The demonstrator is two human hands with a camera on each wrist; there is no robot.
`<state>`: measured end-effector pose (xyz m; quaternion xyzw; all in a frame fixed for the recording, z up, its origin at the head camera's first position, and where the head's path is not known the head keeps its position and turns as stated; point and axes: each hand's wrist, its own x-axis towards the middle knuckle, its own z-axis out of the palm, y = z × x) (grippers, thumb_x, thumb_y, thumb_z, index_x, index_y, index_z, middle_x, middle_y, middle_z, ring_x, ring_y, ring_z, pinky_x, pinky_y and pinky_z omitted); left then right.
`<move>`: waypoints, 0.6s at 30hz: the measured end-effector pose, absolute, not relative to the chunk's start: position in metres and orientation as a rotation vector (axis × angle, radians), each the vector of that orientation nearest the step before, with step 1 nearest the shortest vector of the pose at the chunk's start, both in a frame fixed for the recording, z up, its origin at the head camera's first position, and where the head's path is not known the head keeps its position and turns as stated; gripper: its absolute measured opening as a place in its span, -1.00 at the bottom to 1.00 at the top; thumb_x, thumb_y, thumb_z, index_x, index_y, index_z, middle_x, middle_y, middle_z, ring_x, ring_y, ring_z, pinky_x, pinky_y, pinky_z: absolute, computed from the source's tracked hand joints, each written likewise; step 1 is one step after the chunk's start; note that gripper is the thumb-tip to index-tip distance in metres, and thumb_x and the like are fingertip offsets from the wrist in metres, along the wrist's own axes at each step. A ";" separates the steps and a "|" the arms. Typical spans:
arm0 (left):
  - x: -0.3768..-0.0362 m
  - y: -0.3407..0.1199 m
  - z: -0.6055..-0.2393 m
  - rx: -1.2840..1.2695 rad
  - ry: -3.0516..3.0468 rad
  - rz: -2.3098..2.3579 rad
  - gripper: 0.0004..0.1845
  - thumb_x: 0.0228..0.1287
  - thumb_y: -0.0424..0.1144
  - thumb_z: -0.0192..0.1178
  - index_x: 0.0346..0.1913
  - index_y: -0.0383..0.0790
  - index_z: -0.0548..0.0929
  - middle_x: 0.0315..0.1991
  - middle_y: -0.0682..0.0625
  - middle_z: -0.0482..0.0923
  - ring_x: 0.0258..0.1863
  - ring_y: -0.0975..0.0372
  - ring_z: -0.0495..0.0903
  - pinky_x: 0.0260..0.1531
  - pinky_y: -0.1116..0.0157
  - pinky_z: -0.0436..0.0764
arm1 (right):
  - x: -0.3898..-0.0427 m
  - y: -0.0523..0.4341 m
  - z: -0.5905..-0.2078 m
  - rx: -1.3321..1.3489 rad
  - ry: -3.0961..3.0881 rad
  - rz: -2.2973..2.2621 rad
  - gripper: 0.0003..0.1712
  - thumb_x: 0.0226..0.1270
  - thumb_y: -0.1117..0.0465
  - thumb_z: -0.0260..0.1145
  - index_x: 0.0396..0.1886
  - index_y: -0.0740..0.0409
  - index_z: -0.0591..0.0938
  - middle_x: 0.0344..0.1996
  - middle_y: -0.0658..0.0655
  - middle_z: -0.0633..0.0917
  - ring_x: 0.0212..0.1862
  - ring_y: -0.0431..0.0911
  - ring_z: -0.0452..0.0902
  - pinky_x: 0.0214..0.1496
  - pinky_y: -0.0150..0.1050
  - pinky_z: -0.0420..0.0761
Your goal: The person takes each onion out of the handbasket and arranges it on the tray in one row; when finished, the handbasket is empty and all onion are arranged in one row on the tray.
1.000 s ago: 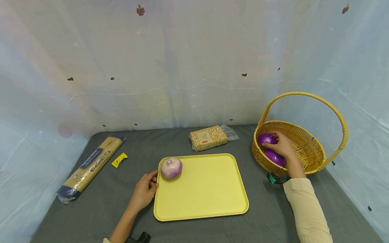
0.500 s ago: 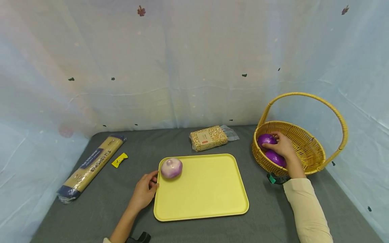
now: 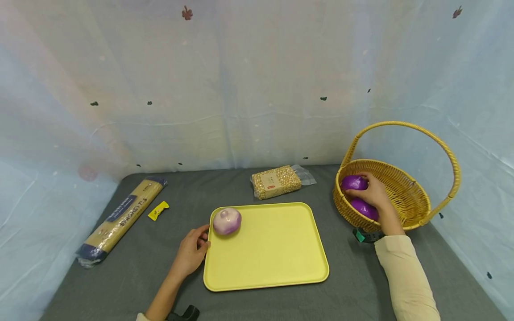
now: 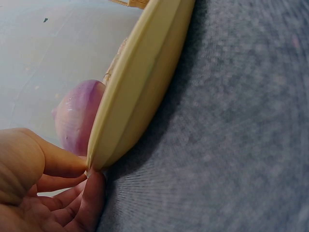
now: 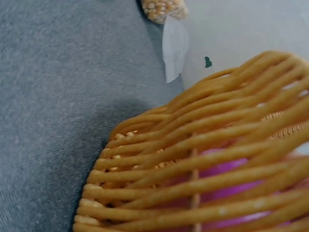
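My left hand (image 3: 192, 250) pinches the left rim of a yellow tray (image 3: 273, 249); the left wrist view shows thumb and fingers meeting on the tray's edge (image 4: 140, 92). On the tray's upper left corner sits a purple-and-white onion (image 3: 226, 221). Over at the right, my right hand (image 3: 374, 192) reaches into a wicker basket (image 3: 417, 196) and holds a glossy purple onion (image 3: 353, 183), thumb on its near side and fingers on its far side. A second purple onion (image 3: 364, 209) lies just below that hand. The basket's weave hides the right hand in the right wrist view.
A bag of corn kernels (image 3: 277, 182) lies behind the tray. On the left are a spaghetti packet (image 3: 120, 220) and a small yellow wrapped candy (image 3: 158, 211). The basket's tall handle (image 3: 451, 165) arches above the right side. A pale curtain (image 3: 257, 89) hangs behind the grey table.
The held purple onion has shifted very slightly to the right within the basket, along with the fingers. My left hand and the tray stay in place.
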<state>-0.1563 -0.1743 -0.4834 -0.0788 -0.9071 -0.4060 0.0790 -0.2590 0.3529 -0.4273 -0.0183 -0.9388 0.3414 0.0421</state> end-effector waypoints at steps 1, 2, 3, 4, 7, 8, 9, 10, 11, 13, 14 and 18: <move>-0.156 -0.174 -0.483 -0.239 -2.713 -1.218 -0.56 0.08 -0.52 0.21 0.10 -0.44 0.51 -0.32 -0.05 0.46 -0.40 0.27 0.41 -0.35 0.32 0.41 | -0.258 0.353 -0.427 -0.070 -2.849 1.071 -0.08 0.06 -0.04 0.42 0.29 0.29 0.21 0.17 0.48 0.32 0.16 0.37 0.24 0.03 0.33 0.32; -0.157 -0.174 -0.483 -0.242 -2.711 -1.219 -0.56 0.08 -0.52 0.21 0.10 -0.44 0.51 -0.32 -0.05 0.46 -0.40 0.27 0.40 -0.35 0.32 0.41 | -0.257 0.353 -0.426 -0.080 -2.828 1.088 -0.08 0.06 -0.04 0.42 0.30 0.27 0.21 0.18 0.47 0.31 0.17 0.37 0.23 0.03 0.34 0.32; -0.157 -0.174 -0.483 -0.246 -2.708 -1.222 -0.56 0.08 -0.53 0.21 0.10 -0.44 0.51 -0.32 -0.05 0.46 -0.40 0.27 0.41 -0.35 0.32 0.41 | -0.257 0.354 -0.425 -0.090 -2.808 1.098 -0.09 0.06 -0.04 0.42 0.30 0.25 0.22 0.18 0.47 0.31 0.18 0.38 0.23 0.02 0.35 0.32; -0.157 -0.174 -0.483 -0.252 -2.705 -1.223 -0.56 0.08 -0.53 0.21 0.09 -0.44 0.51 -0.32 -0.05 0.46 -0.40 0.26 0.41 -0.36 0.32 0.41 | -0.256 0.353 -0.423 -0.098 -2.789 1.106 -0.09 0.07 -0.03 0.42 0.30 0.25 0.22 0.19 0.48 0.30 0.18 0.38 0.23 0.02 0.36 0.31; -0.158 -0.174 -0.482 -0.264 -2.698 -1.230 -0.56 0.09 -0.54 0.20 0.09 -0.45 0.51 -0.32 -0.07 0.46 -0.39 0.25 0.41 -0.36 0.32 0.41 | -0.255 0.354 -0.420 -0.111 -2.747 1.089 -0.10 0.08 -0.06 0.40 0.30 0.22 0.22 0.20 0.47 0.30 0.19 0.38 0.23 0.02 0.37 0.31; -0.159 -0.174 -0.482 -0.265 -2.698 -1.232 -0.56 0.09 -0.54 0.20 0.10 -0.45 0.50 -0.31 -0.07 0.46 -0.39 0.25 0.41 -0.36 0.32 0.41 | -0.255 0.353 -0.418 -0.104 -2.737 1.073 -0.10 0.09 -0.06 0.40 0.31 0.23 0.22 0.20 0.47 0.30 0.19 0.38 0.23 0.02 0.37 0.31; -0.159 -0.174 -0.482 -0.266 -2.697 -1.234 -0.56 0.09 -0.53 0.20 0.10 -0.45 0.50 -0.31 -0.07 0.46 -0.39 0.25 0.42 -0.36 0.32 0.42 | -0.255 0.353 -0.417 -0.097 -2.728 1.060 -0.10 0.09 -0.06 0.39 0.31 0.23 0.23 0.20 0.47 0.31 0.19 0.38 0.24 0.02 0.36 0.31; -0.159 -0.174 -0.482 -0.266 -2.698 -1.233 -0.56 0.10 -0.53 0.20 0.10 -0.45 0.50 -0.31 -0.07 0.46 -0.39 0.25 0.42 -0.36 0.32 0.41 | -0.255 0.353 -0.417 -0.091 -2.718 1.052 -0.11 0.10 -0.06 0.39 0.32 0.24 0.23 0.19 0.47 0.31 0.18 0.37 0.24 0.02 0.36 0.31; -0.159 -0.174 -0.482 -0.265 -2.699 -1.233 -0.56 0.10 -0.53 0.20 0.10 -0.45 0.50 -0.31 -0.07 0.46 -0.39 0.25 0.41 -0.36 0.32 0.41 | -0.254 0.352 -0.416 -0.087 -2.708 1.048 -0.11 0.10 -0.06 0.39 0.32 0.23 0.23 0.19 0.46 0.32 0.18 0.37 0.25 0.02 0.35 0.32; -0.158 -0.174 -0.482 -0.265 -2.699 -1.234 -0.56 0.10 -0.53 0.20 0.10 -0.44 0.50 -0.32 -0.06 0.46 -0.40 0.26 0.41 -0.37 0.33 0.41 | -0.253 0.351 -0.414 -0.077 -2.692 1.050 -0.11 0.09 -0.05 0.40 0.32 0.22 0.24 0.19 0.45 0.33 0.18 0.36 0.26 0.01 0.34 0.33; -0.157 -0.174 -0.482 -0.264 -2.697 -1.232 -0.56 0.10 -0.53 0.21 0.10 -0.44 0.51 -0.32 -0.06 0.46 -0.40 0.26 0.41 -0.37 0.33 0.41 | -0.252 0.350 -0.413 -0.074 -2.687 1.055 -0.11 0.09 -0.05 0.40 0.32 0.21 0.24 0.19 0.44 0.33 0.18 0.35 0.26 0.01 0.34 0.34; -0.156 -0.174 -0.482 -0.261 -2.693 -1.231 -0.56 0.08 -0.53 0.21 0.09 -0.44 0.52 -0.33 -0.06 0.46 -0.40 0.26 0.41 -0.37 0.34 0.42 | -0.249 0.346 -0.410 -0.061 -2.670 1.075 -0.09 0.06 -0.06 0.42 0.33 0.18 0.24 0.22 0.40 0.32 0.20 0.34 0.26 0.01 0.33 0.34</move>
